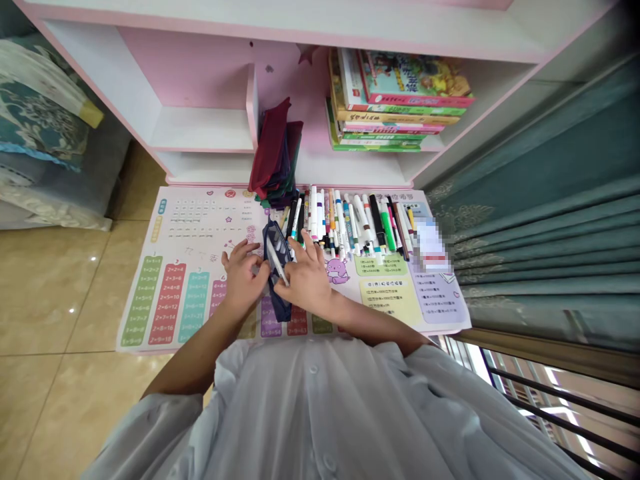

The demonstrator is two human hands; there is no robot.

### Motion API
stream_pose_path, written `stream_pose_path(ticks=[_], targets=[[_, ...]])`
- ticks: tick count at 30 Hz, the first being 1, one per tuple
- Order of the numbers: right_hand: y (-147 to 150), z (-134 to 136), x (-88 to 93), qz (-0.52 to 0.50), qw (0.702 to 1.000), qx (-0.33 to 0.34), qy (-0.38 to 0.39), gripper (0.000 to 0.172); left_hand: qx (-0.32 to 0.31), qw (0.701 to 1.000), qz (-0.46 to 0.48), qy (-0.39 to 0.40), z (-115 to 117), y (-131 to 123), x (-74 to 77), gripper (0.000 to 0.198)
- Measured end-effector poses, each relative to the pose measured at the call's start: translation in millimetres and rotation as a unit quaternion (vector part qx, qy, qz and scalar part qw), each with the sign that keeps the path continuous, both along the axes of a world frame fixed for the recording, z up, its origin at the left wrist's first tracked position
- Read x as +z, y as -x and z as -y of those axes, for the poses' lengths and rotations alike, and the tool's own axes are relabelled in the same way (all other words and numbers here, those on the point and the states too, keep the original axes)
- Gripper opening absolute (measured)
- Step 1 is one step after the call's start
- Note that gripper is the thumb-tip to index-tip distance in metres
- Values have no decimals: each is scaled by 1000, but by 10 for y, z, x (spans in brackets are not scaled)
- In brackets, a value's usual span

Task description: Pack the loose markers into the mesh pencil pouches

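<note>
Head view: near the middle of the mat (pixel 165 293), the left hand (pixel 243 275) pinches the edge of the pencil case (pixel 280 305), keeping its mouth open. The right hand (pixel 309 279), other fingers spread, pinches a white pen (pixel 276 261) over it. Spare pens (pixel 353 223) line the mat's far edge, within reach.

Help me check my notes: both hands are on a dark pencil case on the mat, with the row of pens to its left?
No: the head view shows the row of pens to the right of the dark pencil case. Left hand and right hand are on it, on the mat.
</note>
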State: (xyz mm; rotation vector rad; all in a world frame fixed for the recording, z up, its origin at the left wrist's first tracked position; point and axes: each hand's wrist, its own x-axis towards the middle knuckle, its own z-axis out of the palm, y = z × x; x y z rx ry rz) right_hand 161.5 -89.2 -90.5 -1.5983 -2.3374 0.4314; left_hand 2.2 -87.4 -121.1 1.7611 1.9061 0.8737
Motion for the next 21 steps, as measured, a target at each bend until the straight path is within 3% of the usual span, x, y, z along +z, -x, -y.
stream_pose_path(ticks=[10, 16, 21], targets=[[108, -84, -149, 61, 997, 25, 30, 26, 1, 1000, 3, 3, -2, 5, 2, 22], [109, -65, -208, 39, 999, 25, 17, 24, 2, 1000, -1, 4, -5, 2, -1, 22], [-22, -188, -95, -19, 998, -42, -45, 24, 4, 1000, 3, 5, 0, -1, 18, 22]])
